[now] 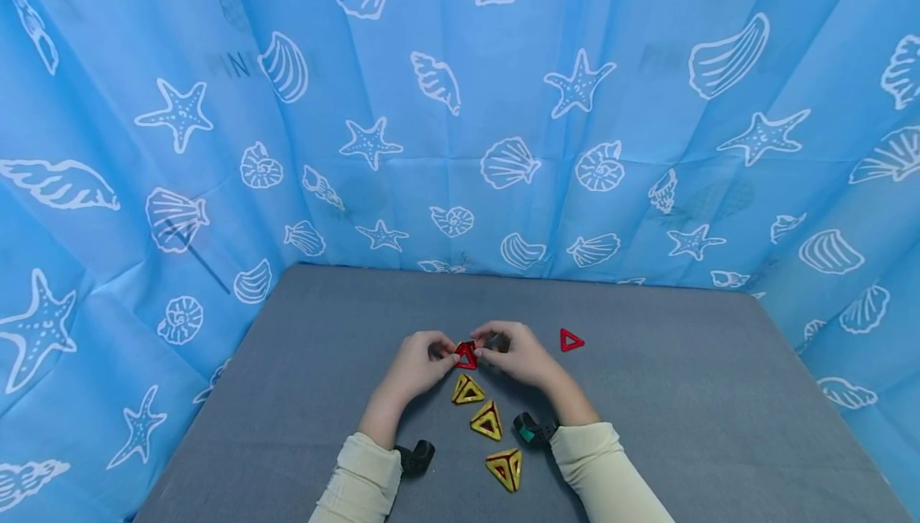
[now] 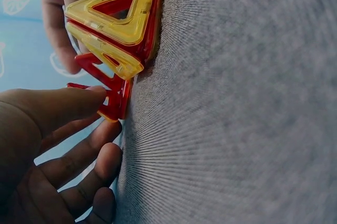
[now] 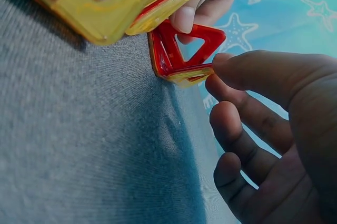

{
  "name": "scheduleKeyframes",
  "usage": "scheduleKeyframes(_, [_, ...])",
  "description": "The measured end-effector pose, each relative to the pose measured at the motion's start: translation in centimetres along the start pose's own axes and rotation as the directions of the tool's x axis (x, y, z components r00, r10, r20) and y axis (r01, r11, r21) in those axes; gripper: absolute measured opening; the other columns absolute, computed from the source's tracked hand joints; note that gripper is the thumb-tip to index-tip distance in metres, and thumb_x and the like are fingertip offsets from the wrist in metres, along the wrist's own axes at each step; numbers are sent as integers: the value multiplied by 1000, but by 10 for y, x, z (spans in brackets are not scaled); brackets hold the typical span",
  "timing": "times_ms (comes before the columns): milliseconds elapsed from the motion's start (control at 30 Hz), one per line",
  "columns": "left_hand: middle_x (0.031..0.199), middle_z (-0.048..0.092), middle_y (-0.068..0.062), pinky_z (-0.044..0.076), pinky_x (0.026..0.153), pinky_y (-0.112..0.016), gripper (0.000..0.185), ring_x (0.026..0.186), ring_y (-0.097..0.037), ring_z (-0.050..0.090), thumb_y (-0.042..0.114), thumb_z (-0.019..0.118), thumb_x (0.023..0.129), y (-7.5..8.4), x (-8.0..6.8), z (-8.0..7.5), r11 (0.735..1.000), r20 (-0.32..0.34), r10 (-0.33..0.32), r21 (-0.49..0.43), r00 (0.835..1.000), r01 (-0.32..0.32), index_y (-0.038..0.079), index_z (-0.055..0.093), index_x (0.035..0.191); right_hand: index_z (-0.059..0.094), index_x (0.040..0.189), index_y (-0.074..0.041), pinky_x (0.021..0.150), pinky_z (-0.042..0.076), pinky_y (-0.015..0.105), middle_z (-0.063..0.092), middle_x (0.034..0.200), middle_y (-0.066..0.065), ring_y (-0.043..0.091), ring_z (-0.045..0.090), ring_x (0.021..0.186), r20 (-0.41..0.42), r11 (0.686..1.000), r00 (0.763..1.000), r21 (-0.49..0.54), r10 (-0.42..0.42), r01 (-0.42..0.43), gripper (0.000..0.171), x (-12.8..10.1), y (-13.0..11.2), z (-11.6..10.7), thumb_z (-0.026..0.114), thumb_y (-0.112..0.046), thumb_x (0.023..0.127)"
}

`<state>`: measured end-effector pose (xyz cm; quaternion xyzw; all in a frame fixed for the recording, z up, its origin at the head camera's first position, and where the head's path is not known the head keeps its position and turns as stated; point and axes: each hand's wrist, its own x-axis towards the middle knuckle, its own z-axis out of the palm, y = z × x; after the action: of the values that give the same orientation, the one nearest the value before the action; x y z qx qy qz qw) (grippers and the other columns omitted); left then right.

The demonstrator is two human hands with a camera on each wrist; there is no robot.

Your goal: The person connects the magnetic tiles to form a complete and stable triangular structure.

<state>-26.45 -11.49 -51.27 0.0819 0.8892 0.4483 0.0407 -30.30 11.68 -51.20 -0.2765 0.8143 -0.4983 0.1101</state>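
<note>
Both hands meet over a partly built piece of red triangular magnetic tiles (image 1: 466, 355), with some yellow at its base in the right wrist view. My left hand (image 1: 418, 365) pinches its left side between thumb and index finger, the other fingers loosely bent. On the opposite side, my right hand (image 1: 523, 357) pinches a corner of the tiles with thumb and fingertip. The red tiles (image 3: 213, 37) lean up from the cloth in the right wrist view. Nearest the hands stands a yellow and red pyramid (image 1: 467, 390), which partly covers the tiles in the left wrist view.
Two more yellow and red pyramids, a middle one (image 1: 487, 420) and a front one (image 1: 505, 469), run toward the person. A loose red triangle tile (image 1: 570, 339) lies right of the right hand. Grey cloth (image 1: 683, 395) covers the table; a blue shell-patterned curtain (image 1: 460, 108) hangs behind.
</note>
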Motion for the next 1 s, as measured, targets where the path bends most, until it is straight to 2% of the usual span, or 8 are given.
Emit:
scheduleKeyframes(500, [93, 73, 2, 52, 69, -34, 7, 76, -13, 63, 23, 75, 100, 0, 0, 0, 1000, 14, 2, 5, 1000, -2, 16, 77, 103, 74, 125, -2, 61, 57, 31, 76, 107, 10, 28, 70, 77, -13, 1000, 1000, -7, -11, 11, 24, -2, -1, -7, 70, -11, 103])
scheduleKeyframes(667, [92, 73, 2, 50, 66, -33, 8, 72, -13, 61, 25, 77, 99, -1, 0, 2, 1000, 4, -8, 13, 1000, 8, 17, 77, 100, 74, 123, -1, 62, 55, 30, 77, 109, 10, 22, 69, 77, -98, 999, 995, -50, -9, 4, 24, -9, 0, -23, 72, -12, 102])
scheduleKeyframes(833, [91, 70, 0, 47, 61, -33, 9, 68, -15, 58, 26, 78, 98, 0, -2, 2, 1000, -6, -13, 21, 1000, 13, 18, 75, 96, 74, 123, 0, 64, 53, 29, 75, 109, 14, 19, 68, 80, -166, 994, 986, -100, 25, -42, 25, -18, 8, -47, 72, -12, 102])
scheduleKeyframes(1000, [103, 64, -3, 49, 72, -35, 11, 82, -17, 58, 25, 80, 97, 0, -4, 2, 999, -31, -4, 35, 1000, 5, 18, 73, 91, 72, 126, 1, 66, 53, 29, 74, 112, 16, 20, 68, 81, -213, 973, 970, -173, 115, -153, 28, -34, 20, -73, 72, -13, 102])
